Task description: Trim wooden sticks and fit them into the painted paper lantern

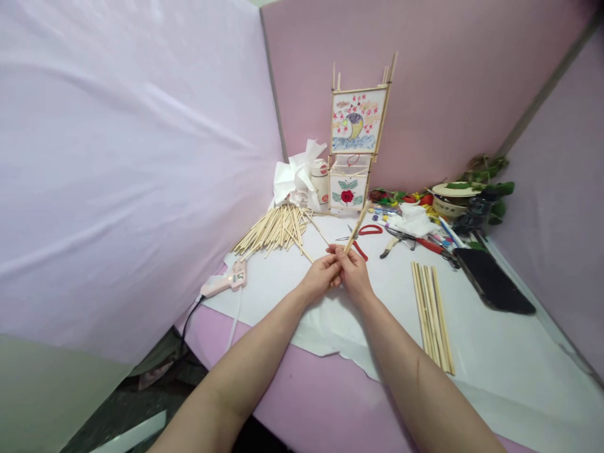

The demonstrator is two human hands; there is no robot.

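Note:
My right hand [355,274] is closed around a few thin wooden sticks [358,226], which point up and away from me. Against it, my left hand [323,275] is closed too, its fingers meeting the right ones at the sticks' lower end; the grip there is partly hidden. Just beyond the hands lie red-handled scissors [370,231], partly covered by the sticks. Behind them stands a stick-framed structure [376,151] with a moon drawing [355,123] above a red rose picture [347,195].
Left are a heap of sticks [276,228] and a pink glue gun [231,280] with its cord. A row of longer sticks [431,318], pliers [431,244] and a black phone [493,280] lie right. A jar [319,182], white tissue [297,176] and a bowl [448,206] stand behind.

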